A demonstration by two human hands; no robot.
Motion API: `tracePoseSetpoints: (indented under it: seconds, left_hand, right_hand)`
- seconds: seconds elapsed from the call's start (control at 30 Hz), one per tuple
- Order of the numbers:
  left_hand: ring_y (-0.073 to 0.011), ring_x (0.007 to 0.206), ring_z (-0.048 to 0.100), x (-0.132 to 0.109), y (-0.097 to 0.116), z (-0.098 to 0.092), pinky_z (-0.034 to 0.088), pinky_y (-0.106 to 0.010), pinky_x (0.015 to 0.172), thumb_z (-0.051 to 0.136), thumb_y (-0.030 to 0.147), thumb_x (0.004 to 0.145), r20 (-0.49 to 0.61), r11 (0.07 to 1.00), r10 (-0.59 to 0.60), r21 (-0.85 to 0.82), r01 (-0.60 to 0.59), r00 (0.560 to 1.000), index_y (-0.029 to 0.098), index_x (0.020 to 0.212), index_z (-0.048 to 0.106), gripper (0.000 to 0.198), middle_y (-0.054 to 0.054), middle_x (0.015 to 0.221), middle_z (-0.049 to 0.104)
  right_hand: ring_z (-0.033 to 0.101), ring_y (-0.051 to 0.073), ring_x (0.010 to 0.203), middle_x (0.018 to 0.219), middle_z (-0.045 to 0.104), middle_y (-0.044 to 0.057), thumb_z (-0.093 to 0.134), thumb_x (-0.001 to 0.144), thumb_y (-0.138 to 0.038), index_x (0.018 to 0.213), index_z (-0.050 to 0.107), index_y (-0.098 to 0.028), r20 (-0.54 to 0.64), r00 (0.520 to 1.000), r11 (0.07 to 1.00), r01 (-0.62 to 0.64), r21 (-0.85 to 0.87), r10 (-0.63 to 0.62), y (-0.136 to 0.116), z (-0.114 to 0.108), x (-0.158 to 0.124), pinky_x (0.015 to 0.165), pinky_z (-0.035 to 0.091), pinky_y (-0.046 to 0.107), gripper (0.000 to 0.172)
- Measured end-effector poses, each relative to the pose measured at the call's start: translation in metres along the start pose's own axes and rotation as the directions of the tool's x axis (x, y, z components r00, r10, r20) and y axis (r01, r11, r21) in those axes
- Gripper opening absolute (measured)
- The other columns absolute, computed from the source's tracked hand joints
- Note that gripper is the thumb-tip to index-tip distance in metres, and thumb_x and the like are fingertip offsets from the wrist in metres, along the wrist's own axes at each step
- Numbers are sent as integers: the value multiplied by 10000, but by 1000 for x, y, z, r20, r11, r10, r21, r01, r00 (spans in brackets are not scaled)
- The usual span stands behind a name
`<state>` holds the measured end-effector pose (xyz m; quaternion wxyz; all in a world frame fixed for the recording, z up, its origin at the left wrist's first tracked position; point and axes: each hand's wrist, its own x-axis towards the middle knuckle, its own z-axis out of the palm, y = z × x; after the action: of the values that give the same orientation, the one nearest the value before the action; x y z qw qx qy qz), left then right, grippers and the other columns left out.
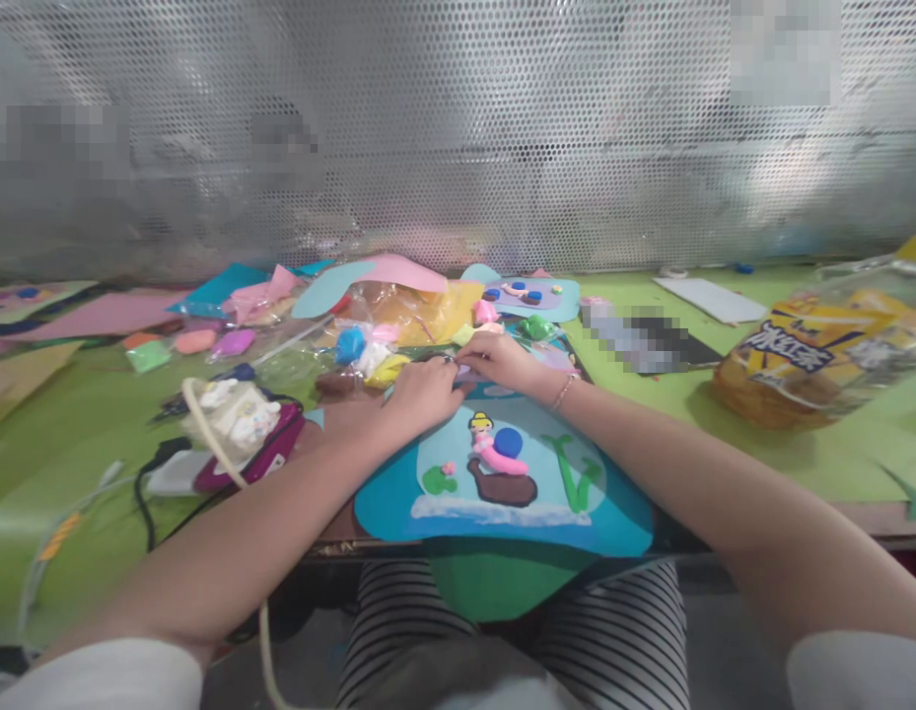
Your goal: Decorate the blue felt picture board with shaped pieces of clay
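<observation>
far out left of the left hand: pink paper sheet (109, 316), then loose clay lumps, green (148, 355), orange (195, 341), purple (234, 342). nearer, left of the left forearm: magenta pouch (269, 449) with white plush charm (240, 414) on top, black cable (143, 483) trailing beside it. just beyond the left hand: plastic bags with blue clay (349, 345), white clay (373, 355), yellow clay (387, 370), almost touching the knuckles.

left hand (420, 394): knuckles up, fingers curled nearly closed, tips pinching a pale clay bit (463, 373). right hand (502, 360): same curl, tips meeting the left ones on that bit from the other side. bit mostly covered and blurred, shape unclear. bracelet (563, 391) on the right wrist.

bit sitting between both hands at the far edge of the blue craft board (620, 513). board lying under both wrists, near edge hanging over the lap. on it, below the hands: clay figure (491, 449), blue ball (508, 442), brown boat (506, 488), green stem (572, 473).

beyond the right hand: light blue card (565, 301) with clay bits stuck on. well right of the right forearm: white strip (713, 299), bottle (827, 345) lying on its side, yellow label up.
</observation>
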<state>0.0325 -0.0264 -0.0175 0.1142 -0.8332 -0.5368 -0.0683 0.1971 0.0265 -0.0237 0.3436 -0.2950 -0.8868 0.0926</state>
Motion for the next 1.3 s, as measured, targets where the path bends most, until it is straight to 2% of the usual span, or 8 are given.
tracePoseSetpoints:
  seconds: [0.23,0.6,0.8,1.03,1.13,1.3]
  left_hand:
    - [-258,843,624,3,-8,0,440,-320,672,477,541,827,8,997,70,-45,-69,998,174,906,649,413,-87,913,640]
    - [-264,870,633,4,-9,1,450,-323,690,478,517,834,39,998,32,-56,-30,999,182,938,667,399,-97,923,655]
    - [-304,875,640,2,-7,2,469,-363,707,423,567,840,42,1000,-19,-13,19,999,176,941,695,487,-127,946,664]
    - [-313,873,642,2,-4,0,468,-383,727,415,537,861,19,1000,-3,29,2,1000,149,974,693,490,-144,951,656]
    - [-312,873,640,1,-3,-1,467,-383,726,422,534,861,26,999,4,43,-5,1000,149,955,699,483,-144,946,656]
    - [-300,912,633,1,-5,-3,461,-361,733,390,516,882,41,1000,10,7,-11,999,153,979,683,477,-141,967,655]
  right_hand:
    - [550,115,682,727,645,30,545,830,-109,781,666,-138,-16,996,996,-86,-16,86,-6,-2,0,655,407,218,133]
    - [519,109,659,703,614,15,516,836,-102,771,634,-141,49,990,991,-135,10,134,-8,3,0,634,380,208,141]
    - [461,101,623,636,526,-2,469,884,-168,668,538,-145,71,987,989,-146,-10,147,-13,8,-2,605,343,204,229]
    - [369,72,510,507,405,-49,521,869,-244,551,491,-145,28,975,975,-219,-43,221,-12,12,-2,509,256,211,334]
    - [380,67,504,499,451,-49,575,835,-246,579,568,-134,17,967,967,-256,-15,256,-11,11,-1,496,260,205,280]
    - [505,83,571,618,628,-13,619,791,-174,752,697,-138,-38,944,944,-325,54,327,-9,8,0,539,354,192,94]
